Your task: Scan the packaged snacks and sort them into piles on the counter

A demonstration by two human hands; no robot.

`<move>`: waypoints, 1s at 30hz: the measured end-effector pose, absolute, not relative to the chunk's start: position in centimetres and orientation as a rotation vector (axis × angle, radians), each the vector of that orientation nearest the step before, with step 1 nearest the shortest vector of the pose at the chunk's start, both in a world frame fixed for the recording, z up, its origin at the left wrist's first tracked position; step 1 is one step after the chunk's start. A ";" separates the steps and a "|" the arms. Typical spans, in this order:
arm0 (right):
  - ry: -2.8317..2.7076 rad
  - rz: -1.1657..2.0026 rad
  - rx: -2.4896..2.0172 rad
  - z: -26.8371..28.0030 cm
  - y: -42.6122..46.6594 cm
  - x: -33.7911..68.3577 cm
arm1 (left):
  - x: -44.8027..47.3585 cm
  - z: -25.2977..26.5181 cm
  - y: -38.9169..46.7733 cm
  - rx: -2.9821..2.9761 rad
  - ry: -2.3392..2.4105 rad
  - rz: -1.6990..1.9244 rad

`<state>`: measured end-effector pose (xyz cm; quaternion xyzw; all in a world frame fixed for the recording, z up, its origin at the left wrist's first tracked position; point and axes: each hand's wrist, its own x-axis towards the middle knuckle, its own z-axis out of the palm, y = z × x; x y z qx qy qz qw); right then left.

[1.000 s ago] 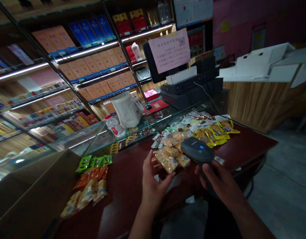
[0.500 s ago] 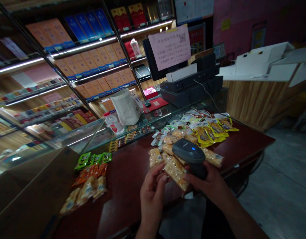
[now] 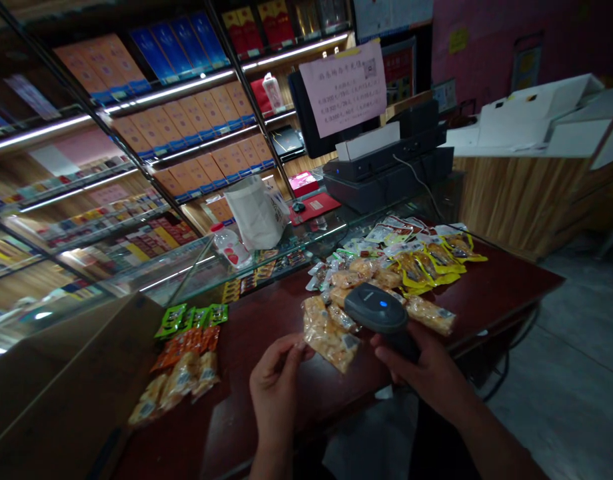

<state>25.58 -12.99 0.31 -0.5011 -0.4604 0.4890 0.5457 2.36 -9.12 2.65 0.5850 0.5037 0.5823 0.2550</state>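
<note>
One corner pinched in the left hand's grip (image 3: 274,381) could let the snack packet (image 3: 331,341), at its two o'clock, pivot away from the scanner (image 3: 374,308) wrapped in the right hand's grip (image 3: 432,380).

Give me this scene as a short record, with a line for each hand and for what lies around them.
Left hand: pinching the edge of a clear plastic packet of pale yellow food
Right hand: gripping a dark grey handheld scanner, blue light lit
Surface: glossy reddish-brown table
Table, left: green packets, orange packets, brown cardboard box
Table, far right: yellow-edged clear packets
Behind: white bag, red-capped clear bottle
</note>
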 end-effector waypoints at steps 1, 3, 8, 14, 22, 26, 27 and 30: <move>-1.118 1.149 -1.200 0.2 -13.0 26.0 | 2.0 2.7 -8.8 1.562 1.410 1.623; -1.213 1.115 -1.187 0.1 -13.1 26.9 | 1.2 3.0 -8.3 1.554 1.478 1.690; -1.456 1.182 -1.062 0.1 -13.8 27.9 | -0.1 3.1 -7.5 1.617 1.581 1.794; -1.504 1.243 -1.068 0.7 -14.1 26.7 | -1.2 1.8 -6.9 1.720 1.665 1.887; -1.444 1.371 -1.013 0.8 -13.9 26.6 | -1.8 1.3 -6.7 1.785 1.631 1.913; -1.432 1.380 -1.022 0.7 -13.7 26.4 | -1.7 1.3 -6.8 1.799 1.607 1.918; -1.426 1.376 -1.024 0.7 -13.7 26.3 | -1.7 1.3 -6.9 1.803 1.598 1.915; -1.411 1.357 -1.033 0.6 -13.6 26.2 | -1.8 1.3 -6.8 1.787 1.567 1.923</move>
